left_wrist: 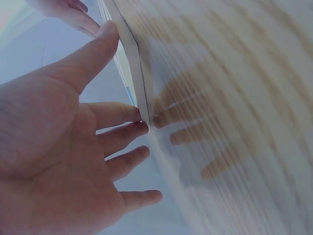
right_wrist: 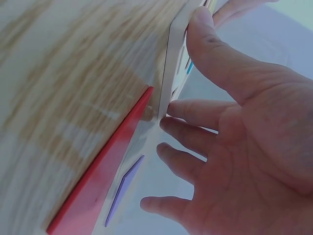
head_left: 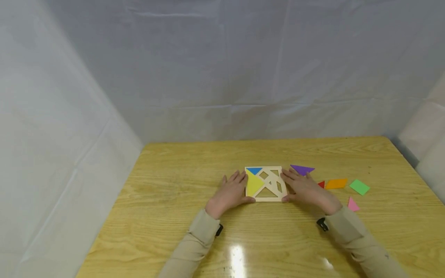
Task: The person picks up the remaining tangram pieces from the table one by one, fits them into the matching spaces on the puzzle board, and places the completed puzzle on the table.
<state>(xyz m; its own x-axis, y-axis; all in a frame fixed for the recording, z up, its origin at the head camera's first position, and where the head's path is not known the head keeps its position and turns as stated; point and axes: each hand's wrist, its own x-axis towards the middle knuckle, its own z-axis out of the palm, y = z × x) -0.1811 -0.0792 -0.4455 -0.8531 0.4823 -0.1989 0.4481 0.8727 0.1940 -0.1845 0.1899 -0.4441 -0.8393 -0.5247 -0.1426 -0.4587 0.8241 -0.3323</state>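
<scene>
A pale wooden tangram board [head_left: 267,199] lies flat on the table, with a large yellow triangle [head_left: 253,184] and a blue triangle [head_left: 255,170] set in its left side. Its other cut-outs show the wood beneath. My left hand [head_left: 230,194] touches the board's left edge, thumb at the near corner. At the right edge, my right hand [head_left: 306,190] touches it in the same way. Both wrist views show fairly straight, spread fingers against the board's side. A red piece [right_wrist: 110,171] lies beside the right hand, partly hidden by it in the head view.
Right of the board lie a purple triangle [head_left: 303,170], an orange parallelogram [head_left: 336,183], a green square [head_left: 359,187] and a pink triangle [head_left: 353,204]. White sheeting [head_left: 222,77] stands behind the wooden table [head_left: 167,173] and along its sides.
</scene>
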